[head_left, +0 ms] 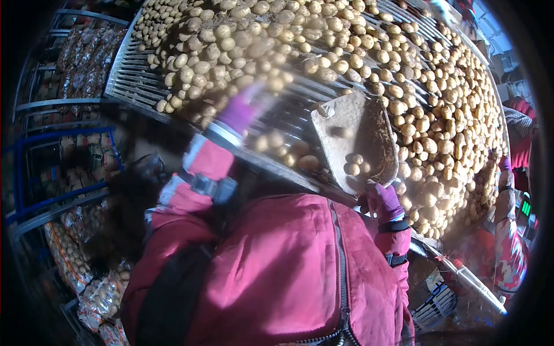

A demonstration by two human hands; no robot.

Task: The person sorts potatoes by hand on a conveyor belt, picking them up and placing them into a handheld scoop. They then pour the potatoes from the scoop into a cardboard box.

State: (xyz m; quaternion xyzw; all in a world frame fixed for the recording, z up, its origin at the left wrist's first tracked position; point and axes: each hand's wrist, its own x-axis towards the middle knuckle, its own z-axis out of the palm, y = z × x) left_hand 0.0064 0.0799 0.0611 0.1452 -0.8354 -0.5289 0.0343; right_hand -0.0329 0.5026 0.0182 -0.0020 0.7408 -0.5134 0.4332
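A worn, pale scoop (pixel 374 130) rests on the slatted rack, with several small potatoes inside it. My right hand (pixel 383 203), in a purple glove, is closed on the scoop's near end. To the left, my left hand (pixel 245 109), also in purple, is smeared by motion above the slats beside the potato heap (pixel 231 49); its fingers cannot be made out. A few loose potatoes (pixel 288 151) lie between that hand and the scoop, against the rack's near edge.
The metal slatted rack (pixel 135 86) carries a wide spread of potatoes. Bags of potatoes (pixel 104 297) stand at lower left, near shelving with a blue frame (pixel 20 173). On the right another person's sleeve (pixel 511 254) reaches to the rack. A white bar (pixel 470 282) juts out below.
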